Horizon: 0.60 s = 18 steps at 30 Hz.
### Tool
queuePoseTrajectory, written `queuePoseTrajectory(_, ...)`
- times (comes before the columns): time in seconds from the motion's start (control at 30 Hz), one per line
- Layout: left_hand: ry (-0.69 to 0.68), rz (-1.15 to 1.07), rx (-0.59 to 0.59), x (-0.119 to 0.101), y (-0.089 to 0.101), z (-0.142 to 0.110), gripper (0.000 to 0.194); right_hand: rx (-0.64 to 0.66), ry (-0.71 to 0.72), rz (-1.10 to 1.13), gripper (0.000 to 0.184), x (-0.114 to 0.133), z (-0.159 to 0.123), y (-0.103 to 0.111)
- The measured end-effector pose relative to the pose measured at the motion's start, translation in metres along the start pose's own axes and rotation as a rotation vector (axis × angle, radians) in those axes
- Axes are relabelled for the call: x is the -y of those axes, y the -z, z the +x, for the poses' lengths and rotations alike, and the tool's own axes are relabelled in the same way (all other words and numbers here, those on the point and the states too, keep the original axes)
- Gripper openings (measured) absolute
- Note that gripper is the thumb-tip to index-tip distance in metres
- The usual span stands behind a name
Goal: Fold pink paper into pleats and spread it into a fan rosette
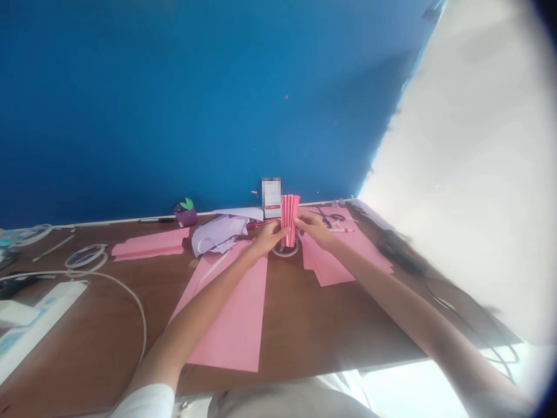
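Between my two hands, a strip of pink paper folded in accordion pleats [288, 217] stands upright above the desk. My left hand [270, 237] pinches its lower left edge. On the other side, my right hand [317, 227] grips its right edge with closed fingers. Just below the pleated paper lies a white ring-shaped roll [285, 251], partly hidden by it. A large pink sheet [237, 313] lies under my left forearm. More pink sheets [331, 264] rest beneath my right hand, with dark-handled scissors [331, 219] and a red and white pen [342, 230] on them.
Crumpled lilac paper [220, 233] and folded pink paper [152, 244] lie to the left, near a purple pot [186, 215]. A phone [272, 197] leans against the blue wall. A white power strip [41, 322] and a looping cable [141, 313] occupy the left side.
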State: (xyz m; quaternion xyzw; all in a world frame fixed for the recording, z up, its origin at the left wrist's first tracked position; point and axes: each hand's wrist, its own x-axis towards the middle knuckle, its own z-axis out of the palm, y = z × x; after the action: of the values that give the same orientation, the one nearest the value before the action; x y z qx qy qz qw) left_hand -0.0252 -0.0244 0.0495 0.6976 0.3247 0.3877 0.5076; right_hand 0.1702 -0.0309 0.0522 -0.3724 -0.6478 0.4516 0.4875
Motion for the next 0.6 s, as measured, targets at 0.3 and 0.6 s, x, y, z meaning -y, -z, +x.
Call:
queuePoseTrajectory(0.3,0.004,-0.122,-0.029,0.011,0.006,0.005,0.055,-0.05,0.023,-0.022,0.031,0.007,0.0,0.006)
queuePoseTrajectory(0.6,0.087,-0.245,-0.051,0.014,0.019,0.007,0.061,-0.135,-0.049,0.053,0.032,0.005,0.002,0.02)
